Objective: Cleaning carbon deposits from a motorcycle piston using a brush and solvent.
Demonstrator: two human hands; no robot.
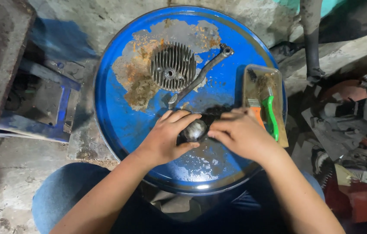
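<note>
Your left hand (pixel 166 138) and right hand (pixel 239 134) are both closed around a small rounded metal part (pixel 194 130) — held just above the wet blue drum lid (pixel 118 121). The part looks shiny and partly cleaned; the finned cylinder head (pixel 173 66) and lever arm (pixel 200 76) lie untouched — brushes rest in the tray (pixel 278 125).

Single head-worn view, straight down and close over the blue drum top (pixel 122 125).

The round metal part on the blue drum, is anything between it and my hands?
Nothing visible. The left hand and right hand both touch the round metal part directly, one from each side, over the blue drum lid.
</note>
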